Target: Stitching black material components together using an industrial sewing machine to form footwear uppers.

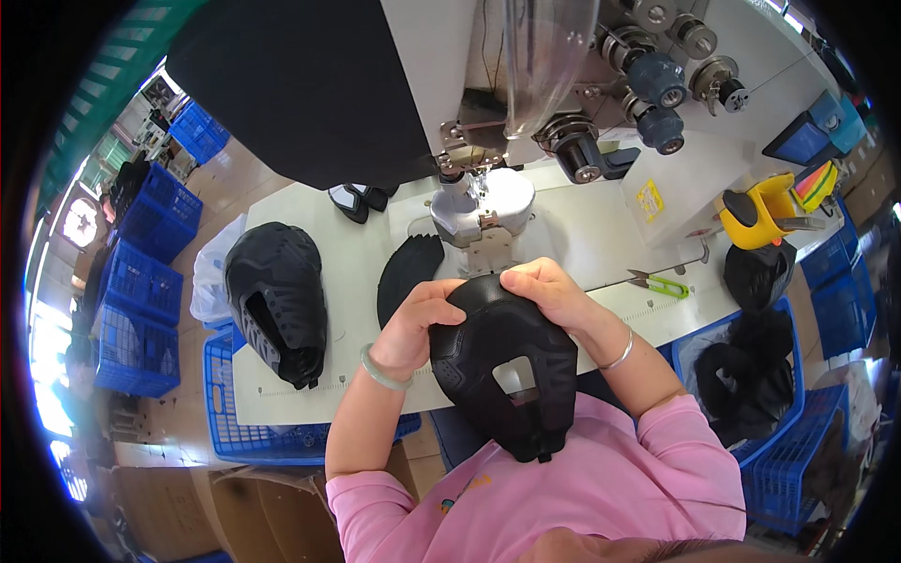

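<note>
A black shoe upper (469, 361) is held up in front of my chest, above the table's near edge, its toe end pointing away from me. My left hand (413, 324) grips the left side of the toe, thumb on top. On the right side, my right hand (554, 298) pinches the toe edge, thumb pressed on the smooth front part; the fingers beneath are hidden. Just beyond stands the post of a sewing machine (488, 211), with its needle area above. Left of it lie curved black pieces (408, 272). More black shoe uppers (277, 291) rest nested at the table's left.
Small black-and-white pieces (361, 200) lie behind the curved ones. Green-handled thread snips (659, 283) are on the white table (338, 375). A yellow holder (765, 211) is at the right. Blue baskets (221, 394) stand below both sides; a cardboard box (272, 516) sits lower left.
</note>
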`<state>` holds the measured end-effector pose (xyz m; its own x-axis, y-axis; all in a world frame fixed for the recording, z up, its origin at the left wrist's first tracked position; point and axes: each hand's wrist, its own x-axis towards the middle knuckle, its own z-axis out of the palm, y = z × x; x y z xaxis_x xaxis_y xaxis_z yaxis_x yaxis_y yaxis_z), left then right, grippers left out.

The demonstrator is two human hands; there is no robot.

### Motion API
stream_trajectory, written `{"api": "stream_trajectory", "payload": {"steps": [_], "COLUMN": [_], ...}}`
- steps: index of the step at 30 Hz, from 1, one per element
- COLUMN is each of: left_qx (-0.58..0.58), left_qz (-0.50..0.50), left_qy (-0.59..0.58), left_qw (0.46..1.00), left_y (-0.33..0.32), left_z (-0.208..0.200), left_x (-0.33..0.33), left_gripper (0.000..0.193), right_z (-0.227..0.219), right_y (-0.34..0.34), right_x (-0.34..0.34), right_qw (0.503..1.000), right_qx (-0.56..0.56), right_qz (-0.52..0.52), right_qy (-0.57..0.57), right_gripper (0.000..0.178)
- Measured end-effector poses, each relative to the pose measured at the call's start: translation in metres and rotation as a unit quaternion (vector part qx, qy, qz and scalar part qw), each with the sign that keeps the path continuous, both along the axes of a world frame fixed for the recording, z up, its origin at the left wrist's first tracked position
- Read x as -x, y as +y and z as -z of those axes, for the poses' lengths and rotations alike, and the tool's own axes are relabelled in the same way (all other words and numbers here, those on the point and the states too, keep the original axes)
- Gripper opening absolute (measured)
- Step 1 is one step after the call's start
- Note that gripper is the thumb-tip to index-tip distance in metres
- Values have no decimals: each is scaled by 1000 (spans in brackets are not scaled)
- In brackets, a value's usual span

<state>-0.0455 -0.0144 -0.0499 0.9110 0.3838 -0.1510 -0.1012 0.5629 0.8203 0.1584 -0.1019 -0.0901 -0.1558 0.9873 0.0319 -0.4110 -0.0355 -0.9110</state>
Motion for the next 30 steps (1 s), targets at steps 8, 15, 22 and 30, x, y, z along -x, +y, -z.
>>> {"api": "stream_trajectory", "payload": {"steps": [8,15,22,30], "left_qx": [-1,-228,-504,-715], "left_qz": [-16,-25,-42,-132], "left_qy": [21,146,74,13], "left_qw": [1000,962,860,686], "left_y": [-4,-14,-49,-58], "left_z": [-7,-30,-131,-306], "left_x": [-4,-13,-28,-84], "left_gripper": [35,21,25,43], "right_z": [2,-19,-119,-303], "right_y": [1,-7,-44,-47], "right_x": [-2,-6,-28,-76], "right_qw": [1000,997,951,755], "right_qx": [9,-7,-168,-345], "right_qz": [1,9,81,340], "right_qy": [-13,-75,-247,-441], "right_gripper": [34,33,39,44]}}
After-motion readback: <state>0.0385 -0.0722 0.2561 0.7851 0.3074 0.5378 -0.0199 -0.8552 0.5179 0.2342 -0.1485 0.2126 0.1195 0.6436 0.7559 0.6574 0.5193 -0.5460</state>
